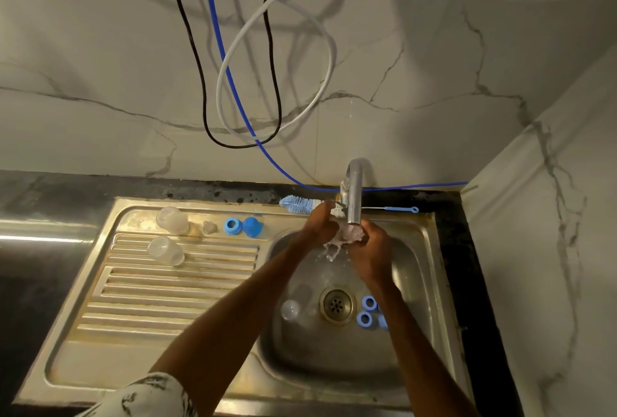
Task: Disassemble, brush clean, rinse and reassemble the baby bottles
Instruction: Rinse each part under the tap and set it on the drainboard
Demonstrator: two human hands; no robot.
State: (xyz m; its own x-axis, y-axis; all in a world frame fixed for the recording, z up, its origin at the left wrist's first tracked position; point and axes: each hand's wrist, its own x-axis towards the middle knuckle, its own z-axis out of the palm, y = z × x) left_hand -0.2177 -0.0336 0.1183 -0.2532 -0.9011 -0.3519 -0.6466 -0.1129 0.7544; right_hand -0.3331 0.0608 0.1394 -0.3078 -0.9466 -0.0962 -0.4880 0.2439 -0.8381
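While water runs from the tap (353, 197), the sink (417, 269) below it holds parts not yet rinsed: a clear piece (290, 309) and blue rings (367, 311) near the drain. Left of the tap, on the drainboard (167, 283), two clear bottles (166, 251) and blue caps (242, 226) wait unassembled. Behind the tap lies the brush (297, 204). Under the tap, left hand (319, 224) and right hand (372, 249) each grip a small pale part (350, 233), probably a teat; reassembly remains.
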